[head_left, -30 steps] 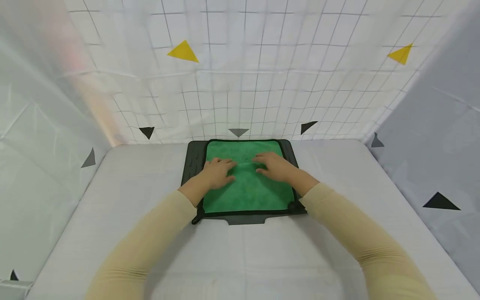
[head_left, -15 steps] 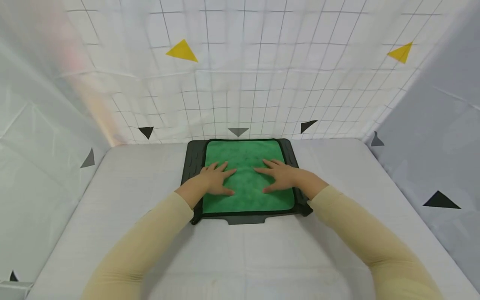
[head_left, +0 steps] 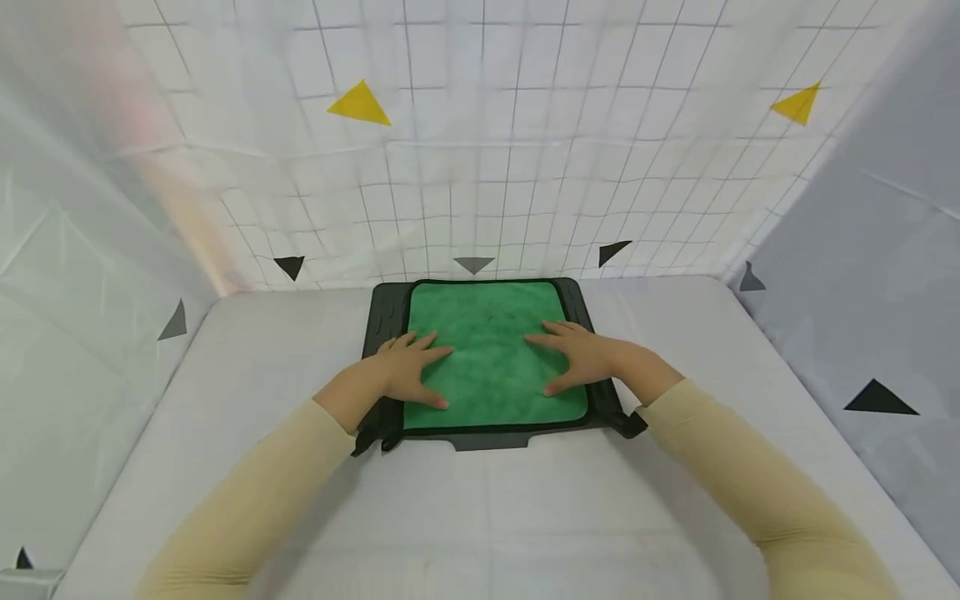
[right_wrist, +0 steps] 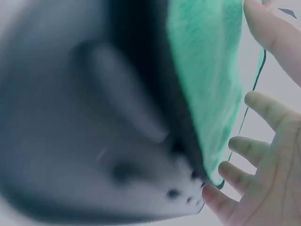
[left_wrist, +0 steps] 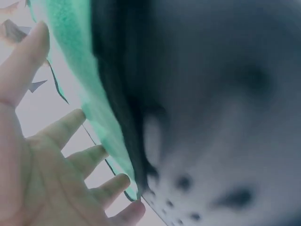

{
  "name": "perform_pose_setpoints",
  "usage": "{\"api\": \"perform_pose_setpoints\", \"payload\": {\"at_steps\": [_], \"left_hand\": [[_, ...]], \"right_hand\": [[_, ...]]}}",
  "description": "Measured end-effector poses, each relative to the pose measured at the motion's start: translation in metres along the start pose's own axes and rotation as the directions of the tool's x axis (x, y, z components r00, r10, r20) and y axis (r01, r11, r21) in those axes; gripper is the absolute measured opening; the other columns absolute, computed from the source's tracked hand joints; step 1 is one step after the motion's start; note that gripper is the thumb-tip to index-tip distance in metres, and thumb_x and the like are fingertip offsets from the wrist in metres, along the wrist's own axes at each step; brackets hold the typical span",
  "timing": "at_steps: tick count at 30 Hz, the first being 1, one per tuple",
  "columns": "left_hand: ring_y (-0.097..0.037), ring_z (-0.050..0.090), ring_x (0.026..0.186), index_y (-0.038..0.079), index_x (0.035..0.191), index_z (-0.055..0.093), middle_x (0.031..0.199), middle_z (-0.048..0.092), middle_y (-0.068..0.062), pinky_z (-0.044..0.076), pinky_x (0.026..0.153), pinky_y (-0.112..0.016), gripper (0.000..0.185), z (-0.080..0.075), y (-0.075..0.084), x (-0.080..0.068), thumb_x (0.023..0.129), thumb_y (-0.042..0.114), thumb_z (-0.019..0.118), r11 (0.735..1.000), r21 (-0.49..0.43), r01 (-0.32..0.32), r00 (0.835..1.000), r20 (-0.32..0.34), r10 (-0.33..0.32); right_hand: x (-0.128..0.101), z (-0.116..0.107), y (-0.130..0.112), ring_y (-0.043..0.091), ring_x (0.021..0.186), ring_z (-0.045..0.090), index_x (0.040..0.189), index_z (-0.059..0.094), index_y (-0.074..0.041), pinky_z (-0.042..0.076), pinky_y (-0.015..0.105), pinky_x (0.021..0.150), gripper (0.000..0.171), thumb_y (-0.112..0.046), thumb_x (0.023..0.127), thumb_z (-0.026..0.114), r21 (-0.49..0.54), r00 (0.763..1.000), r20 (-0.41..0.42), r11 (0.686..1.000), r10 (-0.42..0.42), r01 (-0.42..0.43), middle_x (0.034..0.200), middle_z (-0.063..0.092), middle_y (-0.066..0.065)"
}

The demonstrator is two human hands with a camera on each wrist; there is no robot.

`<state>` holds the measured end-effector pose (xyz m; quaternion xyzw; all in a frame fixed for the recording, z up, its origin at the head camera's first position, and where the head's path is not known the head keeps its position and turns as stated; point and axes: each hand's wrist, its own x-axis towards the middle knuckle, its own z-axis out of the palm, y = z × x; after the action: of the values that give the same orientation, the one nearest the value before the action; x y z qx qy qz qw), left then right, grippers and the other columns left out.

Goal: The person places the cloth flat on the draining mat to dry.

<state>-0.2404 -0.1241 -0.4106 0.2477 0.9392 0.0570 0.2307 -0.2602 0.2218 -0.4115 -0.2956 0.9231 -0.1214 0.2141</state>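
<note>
A green plush cloth [head_left: 491, 358] with black edging lies flat on a dark grey board [head_left: 386, 312]. On its left part, my left hand [head_left: 403, 371] rests with fingers spread. Opposite it, my right hand [head_left: 583, 357] rests on the right part, fingers also spread. Neither hand grips anything. In the left wrist view the fingertips of the left hand [left_wrist: 51, 174] meet the cloth [left_wrist: 75, 61]. The right wrist view has the right hand [right_wrist: 273, 174] in a like pose beside the cloth [right_wrist: 207, 70].
The board's tab [head_left: 491, 442] sticks out toward the front of the white table [head_left: 487, 517]. Behind stands a white gridded wall [head_left: 480, 167] with yellow and black triangles. Grey sheeting [head_left: 862, 275] closes the right side, pale sheeting [head_left: 90, 333] the left.
Both hands have moved apart, from near the cloth's middle out toward its left and right edges, and slightly nearer. Their fingers have spread, and a crease in the cloth's middle has flattened.
</note>
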Motion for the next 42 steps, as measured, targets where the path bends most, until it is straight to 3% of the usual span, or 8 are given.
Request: {"api": "perform_pose_setpoints", "payload": {"at_steps": [8,23,30,36,42], "left_hand": [[-0.046,0.003,0.151,0.024,0.161,0.021,0.167,0.009,-0.013,0.005,0.117,-0.066,0.112,0.005,-0.011,-0.023,0.074,0.065,0.079,0.999,0.03,0.009,1.0,-0.002,-0.009],[-0.048,0.009,0.15,0.021,0.16,0.028,0.167,0.013,-0.014,0.009,0.115,-0.069,0.108,0.008,-0.019,-0.035,0.075,0.061,0.081,1.0,-0.001,-0.024,0.999,-0.023,0.024],[-0.047,0.012,0.149,0.018,0.154,0.042,0.164,0.025,-0.014,0.01,0.115,-0.068,0.084,-0.009,-0.018,-0.026,0.086,0.058,0.072,0.998,-0.067,-0.018,0.995,-0.104,0.011],[-0.049,0.014,0.148,0.015,0.157,0.035,0.164,0.022,-0.015,0.013,0.115,-0.068,0.081,-0.032,-0.019,-0.009,0.093,0.056,0.063,0.999,-0.04,-0.002,0.986,-0.167,-0.004],[-0.048,0.017,0.148,0.014,0.158,0.033,0.165,0.02,-0.015,0.016,0.115,-0.066,0.076,-0.053,-0.021,0.008,0.097,0.053,0.059,0.999,-0.048,0.019,0.971,-0.235,-0.03]], "right_hand": [[-0.019,0.005,0.012,0.051,0.149,0.005,0.16,0.026,-0.014,0.019,0.072,0.111,0.106,-0.058,0.079,0.079,-0.007,1.0,0.014,1.0,0.012,-0.012,0.165,0.009,0.024],[-0.031,0.007,0.016,0.054,0.147,0.005,0.16,0.026,-0.013,0.024,0.074,0.107,0.11,-0.05,0.075,0.086,-0.002,1.0,0.021,1.0,0.012,-0.012,0.165,0.009,0.024],[-0.023,-0.018,0.013,0.054,0.147,0.008,0.158,0.031,-0.01,0.022,0.073,0.109,0.091,-0.045,0.088,0.076,-0.007,0.997,0.025,0.998,0.068,-0.068,0.163,0.012,0.027],[-0.008,-0.045,0.008,0.052,0.147,0.013,0.156,0.033,-0.008,0.023,0.069,0.111,0.077,-0.035,0.095,0.07,-0.037,0.994,-0.05,0.995,0.094,-0.096,0.163,0.015,0.027],[0.009,-0.058,0.011,0.047,0.147,0.021,0.154,0.037,-0.005,0.025,0.064,0.114,0.069,-0.03,0.097,0.068,-0.041,0.987,-0.126,0.994,0.1,-0.106,0.161,0.023,0.027]]}}
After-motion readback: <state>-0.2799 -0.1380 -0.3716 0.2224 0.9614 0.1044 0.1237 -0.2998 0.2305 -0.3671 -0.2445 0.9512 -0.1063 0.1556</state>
